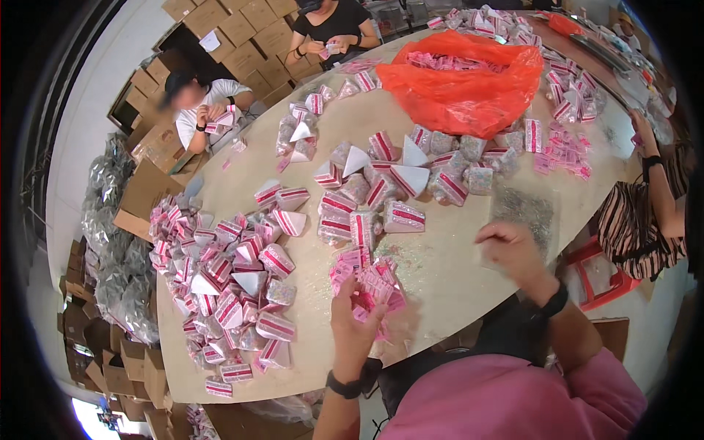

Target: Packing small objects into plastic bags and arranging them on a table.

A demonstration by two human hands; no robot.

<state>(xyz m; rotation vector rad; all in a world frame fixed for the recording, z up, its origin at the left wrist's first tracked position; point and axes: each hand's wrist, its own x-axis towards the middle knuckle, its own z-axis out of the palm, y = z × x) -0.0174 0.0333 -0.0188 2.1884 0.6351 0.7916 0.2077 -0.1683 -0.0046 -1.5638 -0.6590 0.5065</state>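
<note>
My left hand (353, 326) is curled around the near side of a heap of small pink printed cards (378, 284), with cards between its thumb and fingers. To the right, my right hand (512, 253) hovers at the near edge of a flat clear bag (524, 213) of small greyish pieces. Its fingers are bent together and slightly blurred; whatever they may hold is too small to make out. Just beyond the cards stand several wedge-shaped clear packs (405, 217) with pink-and-white striped sides.
A large pile of wedge packs (235, 286) covers the table's left side. Farther back lies a red plastic bag (466, 88) holding pink packs. More pink cards (565, 150) lie at right. Co-workers sit around the table (440, 308); brown cartons (242, 37) are stacked behind. A red stool (598, 275) stands at right.
</note>
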